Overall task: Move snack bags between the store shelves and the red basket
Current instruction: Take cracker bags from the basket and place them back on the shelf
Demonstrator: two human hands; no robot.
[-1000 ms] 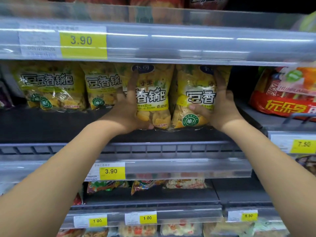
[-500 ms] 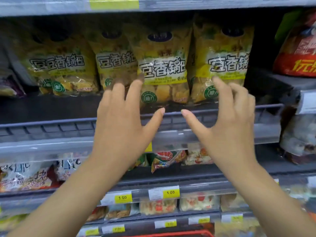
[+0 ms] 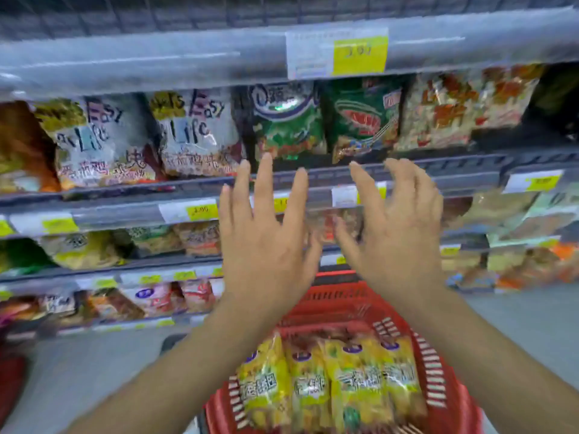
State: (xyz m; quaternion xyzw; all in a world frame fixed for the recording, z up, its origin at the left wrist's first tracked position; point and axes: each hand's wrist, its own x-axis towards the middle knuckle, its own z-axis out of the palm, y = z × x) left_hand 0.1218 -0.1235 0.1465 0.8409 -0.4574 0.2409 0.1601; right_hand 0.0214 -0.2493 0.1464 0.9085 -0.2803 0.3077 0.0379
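A second ago both hands press on yellow snack bags on the shelf. Now the left hand [image 3: 266,242] and right hand [image 3: 398,236] are off them, empty, fingers spread. The view tips down. The red basket [image 3: 438,364] shows below, with yellow bags [image 3: 329,386] in it.
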